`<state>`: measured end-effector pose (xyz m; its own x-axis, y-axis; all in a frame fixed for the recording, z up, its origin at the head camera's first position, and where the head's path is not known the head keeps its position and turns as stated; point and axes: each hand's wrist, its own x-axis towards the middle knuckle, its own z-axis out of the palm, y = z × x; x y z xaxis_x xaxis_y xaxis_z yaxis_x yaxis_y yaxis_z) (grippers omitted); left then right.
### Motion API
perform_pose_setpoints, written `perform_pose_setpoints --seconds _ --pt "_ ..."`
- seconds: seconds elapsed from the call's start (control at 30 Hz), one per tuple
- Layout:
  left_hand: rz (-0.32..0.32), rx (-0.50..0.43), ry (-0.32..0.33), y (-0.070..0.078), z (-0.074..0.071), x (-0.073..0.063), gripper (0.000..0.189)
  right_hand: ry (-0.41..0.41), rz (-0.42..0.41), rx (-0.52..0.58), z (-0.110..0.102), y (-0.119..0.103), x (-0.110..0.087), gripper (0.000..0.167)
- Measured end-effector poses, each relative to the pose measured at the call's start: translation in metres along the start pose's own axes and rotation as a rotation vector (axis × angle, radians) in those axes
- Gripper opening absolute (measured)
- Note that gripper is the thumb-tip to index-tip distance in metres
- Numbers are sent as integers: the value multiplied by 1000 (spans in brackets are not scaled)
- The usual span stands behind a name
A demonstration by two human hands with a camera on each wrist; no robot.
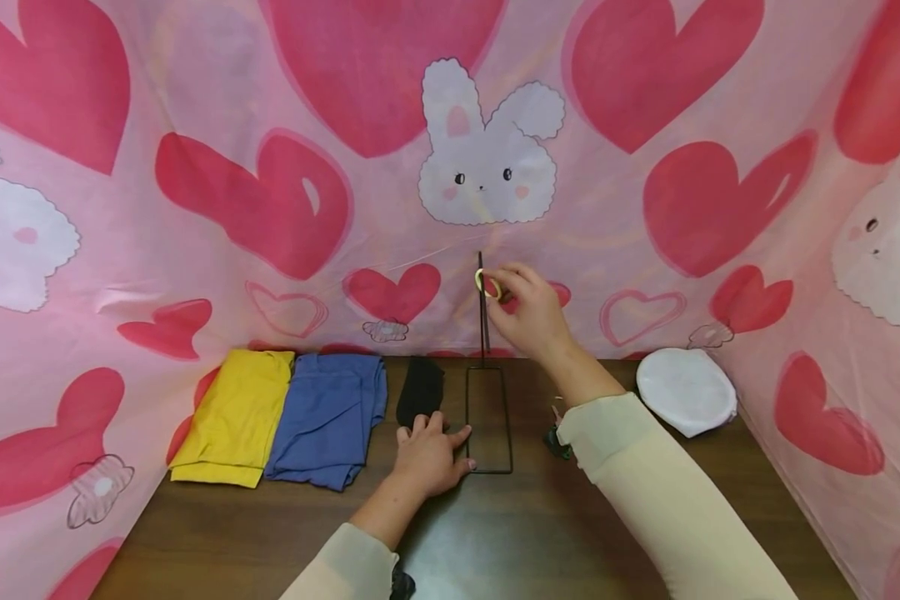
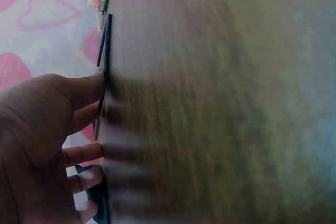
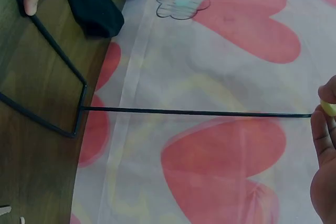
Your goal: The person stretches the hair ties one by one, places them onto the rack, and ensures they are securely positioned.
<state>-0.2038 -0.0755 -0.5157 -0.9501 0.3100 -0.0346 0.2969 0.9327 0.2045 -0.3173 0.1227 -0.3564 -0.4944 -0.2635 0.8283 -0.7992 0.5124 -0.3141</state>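
A black wire stand [image 1: 509, 417] rests on the table, with a rectangular base and a thin upright rod [image 3: 194, 112]. My left hand [image 1: 429, 458] lies at the left side of the base. Its thumb and forefinger touch the wire, while the other fingers rest on the table, as the left wrist view [image 2: 37, 119] shows. Near the rod's top, my right hand [image 1: 528, 312] pinches a small pale yellow ring [image 1: 497, 292]. The ring is at the rod; whether the rod passes through it I cannot tell. Only a sliver of the ring [image 3: 328, 108] shows in the right wrist view.
Left of the stand lie a folded yellow cloth [image 1: 232, 417], a folded blue cloth [image 1: 322, 417] and a black sock-like piece [image 1: 422, 387]. A white rounded cloth item [image 1: 686, 392] sits at the right. Small dark objects [image 1: 557, 442] are partly hidden by the right sleeve. A pink patterned sheet encloses the table.
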Motion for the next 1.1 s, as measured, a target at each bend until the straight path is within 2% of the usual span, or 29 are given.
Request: perform_pose_setpoints --seconds 0.27,0.5,0.73,1.1 --pt "13 8 -3 2 4 1 61 57 124 126 13 13 7 37" --pt "19 11 16 -1 3 3 61 91 130 138 19 20 9 45" --pt "20 1 18 -3 3 2 61 95 147 139 12 15 -9 48" --pt "13 -9 3 -3 4 2 62 40 120 108 -12 0 -40 48"
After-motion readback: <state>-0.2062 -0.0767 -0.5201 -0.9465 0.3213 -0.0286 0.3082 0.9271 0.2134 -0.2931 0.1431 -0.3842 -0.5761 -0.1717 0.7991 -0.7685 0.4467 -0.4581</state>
